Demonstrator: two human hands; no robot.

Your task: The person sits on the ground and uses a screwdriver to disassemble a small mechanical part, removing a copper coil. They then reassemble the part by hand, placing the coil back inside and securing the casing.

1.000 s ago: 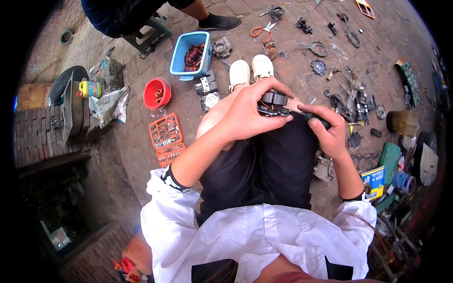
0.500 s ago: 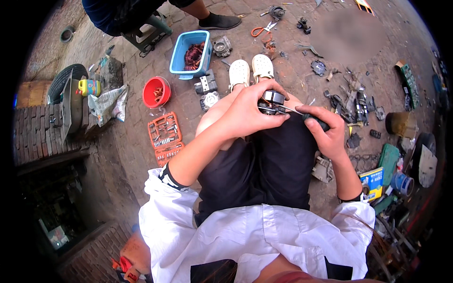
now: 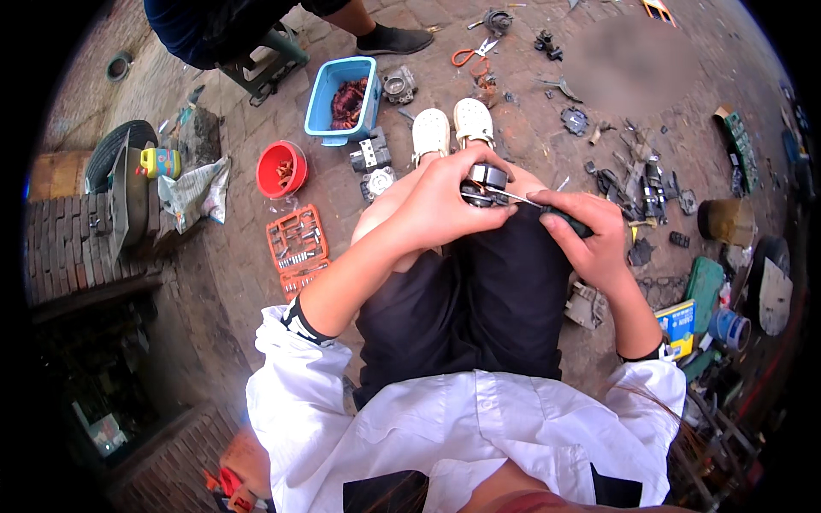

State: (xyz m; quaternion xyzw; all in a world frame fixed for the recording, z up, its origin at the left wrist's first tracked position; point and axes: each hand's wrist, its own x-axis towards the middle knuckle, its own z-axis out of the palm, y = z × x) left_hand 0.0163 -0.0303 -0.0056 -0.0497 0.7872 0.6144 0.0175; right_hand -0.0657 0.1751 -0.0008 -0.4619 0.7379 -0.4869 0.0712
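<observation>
My left hand [image 3: 446, 201] grips a small round metal part [image 3: 486, 182], dark with a silvery rim, held over my knees. My right hand [image 3: 586, 231] holds a screwdriver [image 3: 547, 210] by its black handle. The thin shaft points left and its tip touches the metal part. I sit with black trousers and white shoes [image 3: 451, 128] on a brick-paved ground. Most of the part is hidden under my left fingers.
An orange socket set case [image 3: 297, 248] lies open at my left. Beyond it stand a red bowl [image 3: 280, 168] and a blue tub [image 3: 344, 98] of reddish wire. Metal parts, scissors [image 3: 470, 56] and scrap litter the ground ahead and right. Another person's leg [image 3: 376, 32] is at the top.
Both hands have stayed on my knees with the part and screwdriver. The view has shifted only slightly.
</observation>
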